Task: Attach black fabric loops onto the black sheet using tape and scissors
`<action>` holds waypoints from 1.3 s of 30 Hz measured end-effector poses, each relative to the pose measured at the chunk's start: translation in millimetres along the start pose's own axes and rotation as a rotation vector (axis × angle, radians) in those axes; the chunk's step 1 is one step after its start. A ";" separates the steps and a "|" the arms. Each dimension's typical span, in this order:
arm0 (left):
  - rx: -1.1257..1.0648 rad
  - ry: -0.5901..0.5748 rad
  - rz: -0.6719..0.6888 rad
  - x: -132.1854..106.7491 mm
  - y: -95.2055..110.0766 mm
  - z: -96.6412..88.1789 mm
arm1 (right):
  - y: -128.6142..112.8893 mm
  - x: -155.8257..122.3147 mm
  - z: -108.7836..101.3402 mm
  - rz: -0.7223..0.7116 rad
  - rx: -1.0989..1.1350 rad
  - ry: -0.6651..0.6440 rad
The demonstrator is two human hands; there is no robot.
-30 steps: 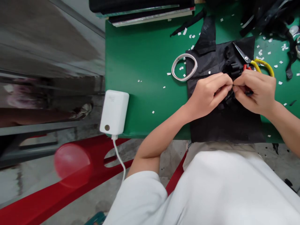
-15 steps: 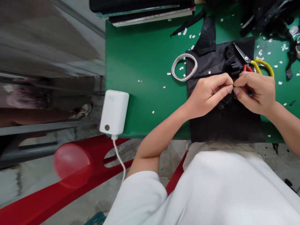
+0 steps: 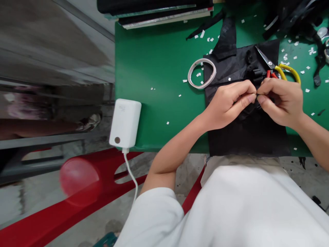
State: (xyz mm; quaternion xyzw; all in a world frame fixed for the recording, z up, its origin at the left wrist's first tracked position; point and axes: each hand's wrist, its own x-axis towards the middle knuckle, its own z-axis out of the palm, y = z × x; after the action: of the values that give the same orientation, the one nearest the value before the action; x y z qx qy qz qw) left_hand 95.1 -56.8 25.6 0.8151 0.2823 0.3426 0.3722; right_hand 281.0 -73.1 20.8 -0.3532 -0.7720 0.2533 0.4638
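My left hand (image 3: 232, 104) and my right hand (image 3: 282, 100) meet fingertip to fingertip over black cloth. Each pinches thumb against forefinger on a dark bit of bunched black cloth (image 3: 253, 109), mostly hidden by the fingers. Beneath them a larger flat black cloth (image 3: 246, 140) reaches the table's front edge. Scissors with yellow handles (image 3: 289, 71) lie just beyond my right hand, blades apart. Next to them a red-handled tool (image 3: 271, 74) is partly covered by that hand. To the left, a roll of white tape (image 3: 189, 78) overlaps the cloth's edge.
A white power bank (image 3: 125, 123) with a cable sits at the left corner of the green table (image 3: 154, 61). Books (image 3: 167, 19) are stacked at the back. White paper bits are scattered about, and black scraps (image 3: 290, 20) heap at the far right. A red chair (image 3: 102, 178) stands at left.
The fingertips have shifted very slightly, with both hands still pinched together in the same place. Nothing else has visibly moved.
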 end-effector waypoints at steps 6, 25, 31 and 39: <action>0.003 0.005 0.000 0.3 -0.1 0.1 | -2.2 -0.1 0.6 0.047 -0.001 -0.003; 0.056 0.023 0.064 -0.2 -3.1 1.5 | -1.4 -0.5 0.4 0.063 -0.003 0.003; 0.080 0.014 0.055 -1.1 -3.5 1.1 | -0.8 -0.3 -0.4 0.046 0.004 -0.007; 0.076 0.021 0.084 -1.0 -2.9 0.9 | -1.3 -0.3 -0.5 0.090 0.010 -0.009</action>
State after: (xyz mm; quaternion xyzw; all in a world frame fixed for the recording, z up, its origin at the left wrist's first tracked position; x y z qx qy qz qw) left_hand 94.6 -56.2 22.5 0.8361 0.2645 0.3555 0.3233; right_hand 281.1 -74.1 21.7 -0.3839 -0.7562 0.2794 0.4502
